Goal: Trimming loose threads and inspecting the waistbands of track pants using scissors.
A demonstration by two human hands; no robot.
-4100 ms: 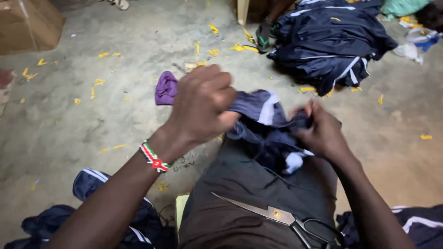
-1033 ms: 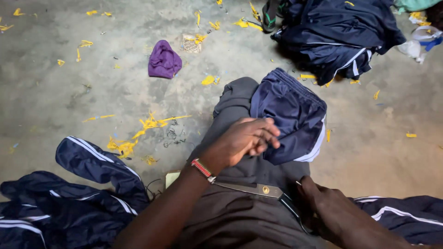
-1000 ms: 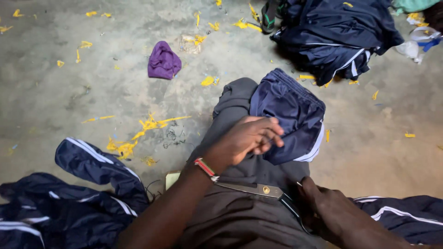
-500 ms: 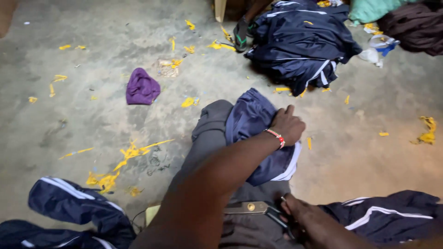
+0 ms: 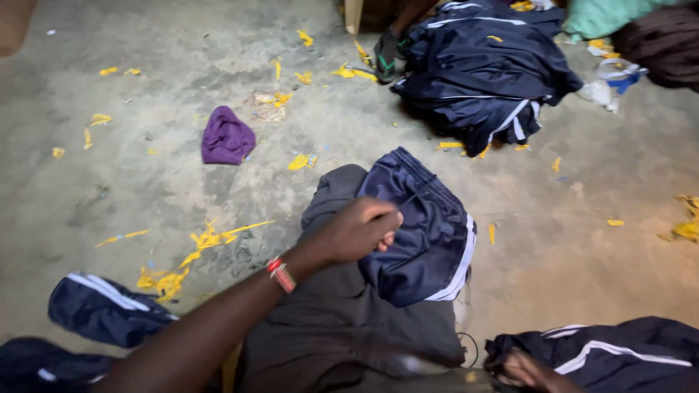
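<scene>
Since half-second back, left hand (image 5: 357, 233) shifts from shorts' 1 o'clock edge to its 9 o'clock edge, fingers curled on fabric. Navy shorts (image 5: 422, 225) lie on knee, centre frame. Right hand (image 5: 528, 367) at 5 o'clock, blurred, fingers unreadable. Bare concrete floor (image 5: 597, 240) at 3 o'clock; purple cloth (image 5: 227, 137) at 10 o'clock.

The folded navy shorts with white trim (image 5: 426, 233) lie on the grey-trousered knee (image 5: 342, 320); the left hand (image 5: 357, 233) rests on their left edge; the crumpled purple cloth (image 5: 227, 137) lies on the concrete floor (image 5: 131, 182) beyond, to the left; the heap of navy garments (image 5: 480, 80) sits farther back, right; the right hand (image 5: 528, 370) is at the bottom edge, touching another navy garment with white stripes (image 5: 619, 353).
</scene>
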